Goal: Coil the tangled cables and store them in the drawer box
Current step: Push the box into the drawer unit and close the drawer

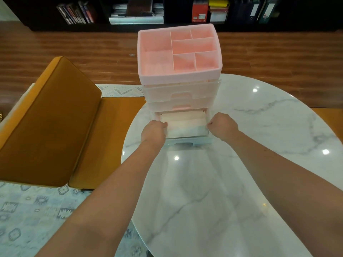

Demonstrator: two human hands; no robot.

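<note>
Now my left hand [154,131] and right hand [223,127] grip the sides of the pulled-out bottom drawer [186,129], pink drawer box [179,71] on desk [241,182].

Desk [232,182]: bare near and right. Box [180,71] blocks far side; open drawer [185,134] juts nearward.

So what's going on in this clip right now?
A person stands over a white marble table with a pink drawer box on it. The bottom drawer is pulled partway out, and both hands grip its side walls: the left hand on the left wall, the right hand on the right. The drawer looks empty, and the two drawers above it are closed. No cables show anywhere in view, so nothing has been stored yet.
</note>
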